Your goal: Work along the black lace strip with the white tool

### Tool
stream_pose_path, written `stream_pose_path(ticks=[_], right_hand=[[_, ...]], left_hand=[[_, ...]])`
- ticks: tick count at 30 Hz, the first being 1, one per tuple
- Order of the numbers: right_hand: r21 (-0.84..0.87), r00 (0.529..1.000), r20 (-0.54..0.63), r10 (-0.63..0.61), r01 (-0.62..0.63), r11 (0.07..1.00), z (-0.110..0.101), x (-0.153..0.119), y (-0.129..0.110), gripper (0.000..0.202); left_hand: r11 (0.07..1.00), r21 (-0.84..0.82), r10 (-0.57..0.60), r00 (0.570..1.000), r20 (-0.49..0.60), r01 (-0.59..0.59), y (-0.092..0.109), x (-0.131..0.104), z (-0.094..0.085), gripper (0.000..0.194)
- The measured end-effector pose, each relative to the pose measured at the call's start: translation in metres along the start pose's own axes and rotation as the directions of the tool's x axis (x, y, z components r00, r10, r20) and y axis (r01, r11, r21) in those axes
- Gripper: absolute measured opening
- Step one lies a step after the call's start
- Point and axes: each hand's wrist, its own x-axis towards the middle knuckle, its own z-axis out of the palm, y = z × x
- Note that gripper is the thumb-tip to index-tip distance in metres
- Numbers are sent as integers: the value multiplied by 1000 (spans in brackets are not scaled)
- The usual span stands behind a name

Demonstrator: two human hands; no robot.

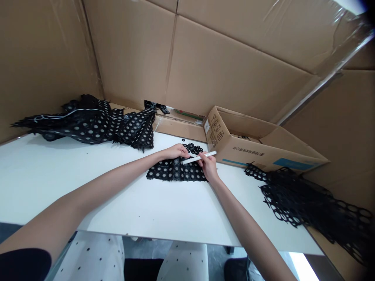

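Note:
A black sheet patterned with rows of rings (175, 170) lies flat on the white table in front of me. My left hand (175, 151) is closed at its far edge, fingers bent and pinching the sheet beside the stick's tip. In my right hand (208, 164) is a slim white stick (195, 159), held like a pen. It slants across the sheet, its left end close to my left fingertips. Small loose black rings (193, 148) are piled just beyond the sheet, and the fingers partly hide that far edge.
A heap of ring-patterned black sheets (96, 123) lies at back left. An open cardboard box (243, 150) stands at back right with some black rings inside. Black sheet scraps full of holes (307, 199) hang over the right side. Cardboard walls (222, 66) enclose the white table (131, 207).

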Motion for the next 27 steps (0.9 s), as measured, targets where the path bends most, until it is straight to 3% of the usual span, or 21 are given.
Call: stream_pose_path(ticks=[10, 12, 17, 27], right_hand=[[-105, 992, 129, -2, 16, 994, 1, -4, 0, 26], [-82, 996, 89, -10, 18, 996, 0, -4, 0, 25], [67, 975, -214, -53, 69, 995, -3, 0, 3, 29], [-85, 986, -130, -104, 94, 992, -3, -2, 6, 28]], left_hand=[[995, 68, 73, 997, 35, -75, -8, 3, -1, 34], [991, 96, 92, 995, 46, -96, -10, 3, -2, 36], [987, 135, 86, 995, 58, -93, -8, 2, -1, 38], [990, 116, 74, 997, 34, -78, -13, 2, -1, 39]])
